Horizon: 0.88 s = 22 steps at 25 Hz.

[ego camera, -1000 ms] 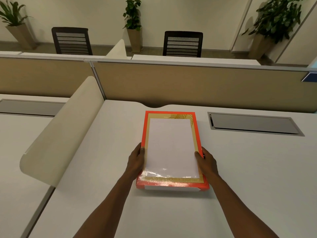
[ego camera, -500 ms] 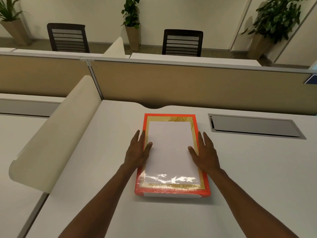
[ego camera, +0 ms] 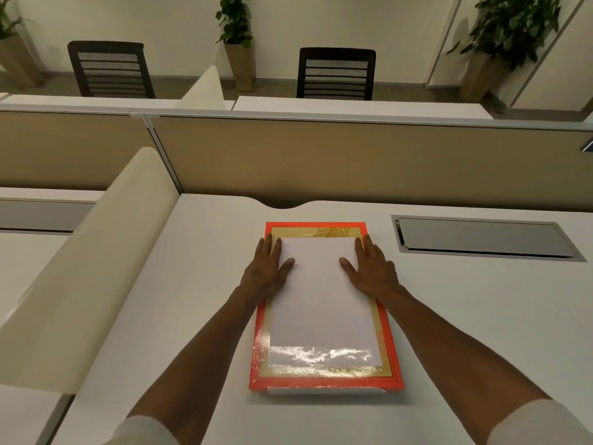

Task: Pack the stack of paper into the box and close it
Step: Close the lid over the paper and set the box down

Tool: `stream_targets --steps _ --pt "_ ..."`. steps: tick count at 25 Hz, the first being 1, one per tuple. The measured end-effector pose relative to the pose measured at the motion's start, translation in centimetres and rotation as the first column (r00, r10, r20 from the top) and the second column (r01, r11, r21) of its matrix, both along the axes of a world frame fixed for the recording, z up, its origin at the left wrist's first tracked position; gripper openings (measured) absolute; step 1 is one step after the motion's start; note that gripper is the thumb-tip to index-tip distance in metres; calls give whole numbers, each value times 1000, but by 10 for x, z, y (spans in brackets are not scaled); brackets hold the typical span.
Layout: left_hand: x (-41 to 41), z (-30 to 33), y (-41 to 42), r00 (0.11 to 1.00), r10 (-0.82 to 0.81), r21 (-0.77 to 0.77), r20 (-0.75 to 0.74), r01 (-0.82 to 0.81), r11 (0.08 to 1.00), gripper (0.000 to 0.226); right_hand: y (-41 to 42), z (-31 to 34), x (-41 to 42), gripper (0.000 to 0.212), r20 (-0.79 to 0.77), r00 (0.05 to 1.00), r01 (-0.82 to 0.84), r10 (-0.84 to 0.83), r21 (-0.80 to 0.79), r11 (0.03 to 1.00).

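Two hands flat on the box [ego camera: 324,379] — your left hand [ego camera: 266,272] and right hand [ego camera: 372,270] lie open, palms down, grasping nothing, on its far half, thumbs over the white panel. Box sits on the desk [ego camera: 481,316], just left of the cable hatch [ego camera: 481,236]. Lid looks glossy, likely slick; loaded with paper it should be heavy and stiff — take it by the long side edges, not the top.

Glossy box [ego camera: 324,372], matt desk [ego camera: 449,316]
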State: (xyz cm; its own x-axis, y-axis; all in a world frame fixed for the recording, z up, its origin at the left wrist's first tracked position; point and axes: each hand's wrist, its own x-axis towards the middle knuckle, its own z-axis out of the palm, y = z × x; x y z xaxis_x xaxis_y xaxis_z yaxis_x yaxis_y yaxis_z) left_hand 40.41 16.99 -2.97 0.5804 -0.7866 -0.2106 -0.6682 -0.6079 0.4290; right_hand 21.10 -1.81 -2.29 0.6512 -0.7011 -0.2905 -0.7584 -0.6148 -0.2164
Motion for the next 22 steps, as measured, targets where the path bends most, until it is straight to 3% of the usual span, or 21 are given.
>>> stream_targets --steps 7,10,12,14,15,18,22 --pt "-1 -6 5 996 -7 -79 -86 1 997 76 8 -9 -3 79 111 994 18 -23 43 999" --pt "-16 2 14 964 152 -219 -220 -201 955 75 23 0 -20 79 268 953 119 -138 86 989" --pt "-34 -1 41 842 335 -258 -424 -467 846 64 41 0 -47 72 355 884 276 -305 133 952" --pt "-58 -9 77 679 371 -298 -634 -657 693 32 63 -7 -80 50 436 796 378 -420 184 907" --pt "-70 -12 94 647 358 -307 -673 -685 661 24 75 -11 -94 38 466 758 406 -456 210 890" --pt "-98 -19 128 636 315 -321 -705 -682 657 41 99 -19 -114 27 481 720 447 -501 232 864" --pt "-112 -23 134 677 310 -348 -668 -651 674 40 106 -11 -114 33 458 761 408 -459 213 888"
